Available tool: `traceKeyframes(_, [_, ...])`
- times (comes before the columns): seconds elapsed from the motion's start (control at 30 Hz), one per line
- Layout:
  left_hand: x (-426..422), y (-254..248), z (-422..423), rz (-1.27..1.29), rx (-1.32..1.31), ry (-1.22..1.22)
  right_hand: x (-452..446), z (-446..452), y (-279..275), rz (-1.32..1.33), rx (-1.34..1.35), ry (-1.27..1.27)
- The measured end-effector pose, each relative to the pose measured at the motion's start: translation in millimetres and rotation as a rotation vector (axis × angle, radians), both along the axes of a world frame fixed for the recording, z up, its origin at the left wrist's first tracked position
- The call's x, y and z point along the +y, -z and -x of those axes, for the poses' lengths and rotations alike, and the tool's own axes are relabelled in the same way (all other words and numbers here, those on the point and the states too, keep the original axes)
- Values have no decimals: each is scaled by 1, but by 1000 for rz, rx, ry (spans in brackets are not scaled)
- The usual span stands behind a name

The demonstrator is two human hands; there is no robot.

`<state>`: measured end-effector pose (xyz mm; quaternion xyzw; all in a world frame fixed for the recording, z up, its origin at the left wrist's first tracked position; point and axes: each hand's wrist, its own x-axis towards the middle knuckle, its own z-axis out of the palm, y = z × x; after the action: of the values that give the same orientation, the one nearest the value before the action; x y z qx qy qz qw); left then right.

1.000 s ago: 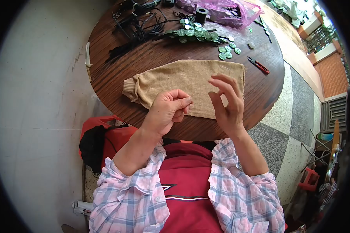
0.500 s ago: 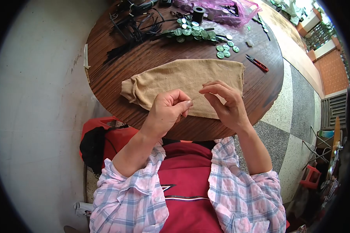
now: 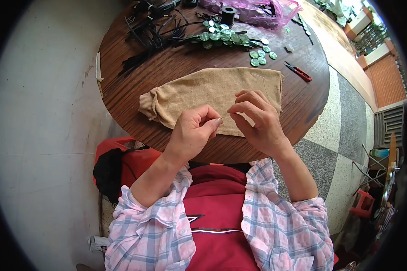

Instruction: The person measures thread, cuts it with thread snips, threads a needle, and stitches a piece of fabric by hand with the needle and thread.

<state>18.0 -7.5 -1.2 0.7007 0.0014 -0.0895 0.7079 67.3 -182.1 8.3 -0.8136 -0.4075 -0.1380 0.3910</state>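
Note:
A tan knitted fabric piece (image 3: 212, 88) with a ribbed end at the left lies flat on the round wooden table. Above its lower edge my left hand (image 3: 195, 133) is closed, thumb against forefinger, in a pinch on something thin and too small to name. Facing it, my right hand (image 3: 257, 119) has its thumb and forefinger brought together near the left fingertips. A faint thin line shows between the two hands. Whatever the right fingertips hold is too small to make out.
Red-handled thread snips (image 3: 298, 71) lie right of the fabric. Beyond it are loose green discs (image 3: 257, 58), black cords (image 3: 156, 34), a black spool (image 3: 228, 16) and a pink plastic bag (image 3: 262, 13). A red chair (image 3: 140, 160) stands left of my lap.
My right hand has moved left towards my left hand, and its spread fingers have closed to a pinch. The left hand stays pinched in nearly the same place.

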Motion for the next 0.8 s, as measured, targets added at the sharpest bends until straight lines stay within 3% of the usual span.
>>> traceKeyframes(0.8, [-3, 0, 2, -112, -100, -21, 4, 1, 0, 20, 80, -54])
